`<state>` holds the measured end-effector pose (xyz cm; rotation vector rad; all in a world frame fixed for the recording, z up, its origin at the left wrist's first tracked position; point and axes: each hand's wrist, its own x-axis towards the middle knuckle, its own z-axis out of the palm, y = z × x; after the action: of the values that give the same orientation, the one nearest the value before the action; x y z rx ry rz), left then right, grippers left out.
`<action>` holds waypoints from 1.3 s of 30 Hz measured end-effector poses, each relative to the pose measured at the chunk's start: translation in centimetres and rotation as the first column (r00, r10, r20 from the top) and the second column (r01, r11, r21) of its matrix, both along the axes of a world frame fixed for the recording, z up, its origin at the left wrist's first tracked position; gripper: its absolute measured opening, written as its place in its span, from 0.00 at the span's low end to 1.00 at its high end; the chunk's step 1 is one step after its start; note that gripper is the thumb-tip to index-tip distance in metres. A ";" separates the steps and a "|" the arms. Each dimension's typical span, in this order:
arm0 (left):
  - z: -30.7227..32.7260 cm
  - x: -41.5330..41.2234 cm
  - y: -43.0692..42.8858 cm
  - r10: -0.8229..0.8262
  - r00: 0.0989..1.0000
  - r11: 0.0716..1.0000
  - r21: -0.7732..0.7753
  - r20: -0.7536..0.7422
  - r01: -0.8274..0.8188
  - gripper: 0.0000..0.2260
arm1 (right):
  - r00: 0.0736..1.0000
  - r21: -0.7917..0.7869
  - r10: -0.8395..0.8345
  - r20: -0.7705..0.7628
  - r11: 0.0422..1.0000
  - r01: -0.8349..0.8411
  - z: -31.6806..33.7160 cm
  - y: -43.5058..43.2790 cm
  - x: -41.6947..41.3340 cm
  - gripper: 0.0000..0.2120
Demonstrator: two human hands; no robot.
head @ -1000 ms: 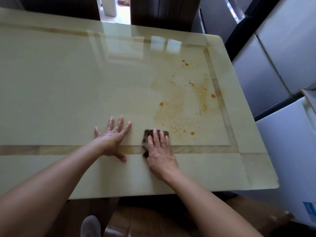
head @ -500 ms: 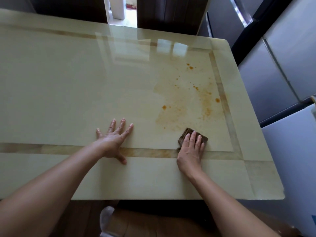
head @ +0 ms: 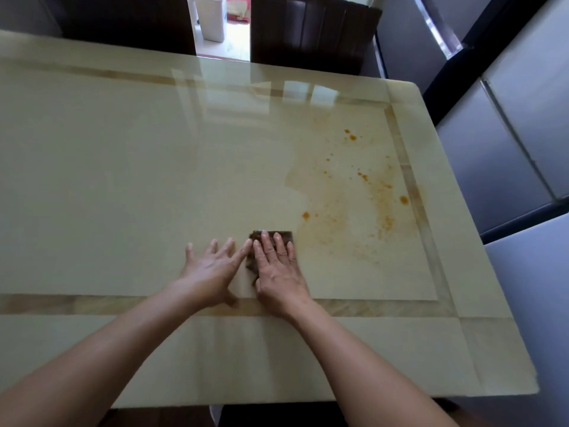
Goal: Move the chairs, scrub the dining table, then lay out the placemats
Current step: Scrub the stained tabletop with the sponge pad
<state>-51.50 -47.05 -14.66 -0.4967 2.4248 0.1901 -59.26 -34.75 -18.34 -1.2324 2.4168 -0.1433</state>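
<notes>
On the worktop [head: 123, 180], one pad [head: 285, 235] sits under the right grip [head: 278, 278], fingers [head: 265, 245] straight, pressing flat. Left grip [head: 212, 269] spread flat just beside it; two chairs [head: 314, 32] [head: 123, 23] beyond.

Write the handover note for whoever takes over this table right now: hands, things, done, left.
Left hand: flat on the table, fingers spread, holding nothing.
Right hand: straight fingers press the dark scrub pad onto the table, right beside the other hand.
Things: orange stain and spots lie right of the pad; two dark chairs stand beyond the far edge; no placemats in view.
Done: the table's left part looks clean.
Left: scrub the stain, then lay placemats.
</notes>
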 end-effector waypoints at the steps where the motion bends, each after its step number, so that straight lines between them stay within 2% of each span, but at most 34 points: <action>1: 0.5 -1.0 -0.4 -0.012 0.999 1.000 -0.029 -0.035 0.011 0.52 | 1.000 0.005 -0.024 -0.009 1.000 0.024 0.0 -0.1 -1.1 0.33; 5: 1.0 -5.1 -1.8 -0.003 0.994 1.000 0.001 -0.111 0.003 0.56 | 0.983 0.009 -0.182 -0.035 0.983 0.183 0.0 1.5 -5.6 0.33; 11: -0.3 -9.0 -3.2 0.058 0.997 0.994 0.096 -0.041 -0.054 0.58 | 0.926 0.084 -0.364 -0.103 0.924 0.373 -0.4 7.3 -10.9 0.36; 15: -1.0 -9.7 -3.6 0.081 0.997 0.989 0.120 0.003 -0.081 0.59 | 0.897 0.095 -0.419 -0.139 0.896 0.434 -0.9 8.2 -12.0 0.40; 20: -1.2 -9.9 -3.4 0.086 0.996 0.990 0.115 -0.003 -0.085 0.60 | 0.848 0.045 -0.502 -0.171 0.855 0.516 -0.9 6.3 -10.6 0.39; 22: -1.3 -9.9 -3.4 0.092 0.996 0.989 0.116 -0.001 -0.091 0.60 | 0.880 0.012 -0.452 -0.148 0.889 0.458 -0.8 4.4 -9.1 0.39; 25: -1.5 -9.9 -3.5 0.102 0.995 0.988 0.119 -0.005 -0.100 0.60 | 0.963 -0.047 -0.264 -0.060 0.964 0.262 -0.7 0.7 -6.5 0.41; 30: -1.4 -9.9 -3.5 0.123 0.992 0.984 0.134 -0.007 -0.121 0.60 | 0.996 -0.031 -0.089 -0.016 0.996 0.089 -0.6 -2.9 -7.5 0.38; 33: -1.3 -10.0 -3.5 0.108 0.994 0.986 0.126 0.010 -0.109 0.60 | 0.998 -0.023 -0.069 -0.009 0.997 0.069 -0.5 -3.6 -9.3 0.36; 39: -1.5 -9.8 -3.7 0.103 0.995 0.986 0.127 0.008 -0.103 0.60 | 0.987 -0.001 -0.160 -0.004 0.987 0.160 -0.3 -3.4 -13.8 0.34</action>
<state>-61.26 -50.71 -16.17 -0.5643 2.3690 0.3867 -73.04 -38.10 -18.60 -1.0387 2.5182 -0.1888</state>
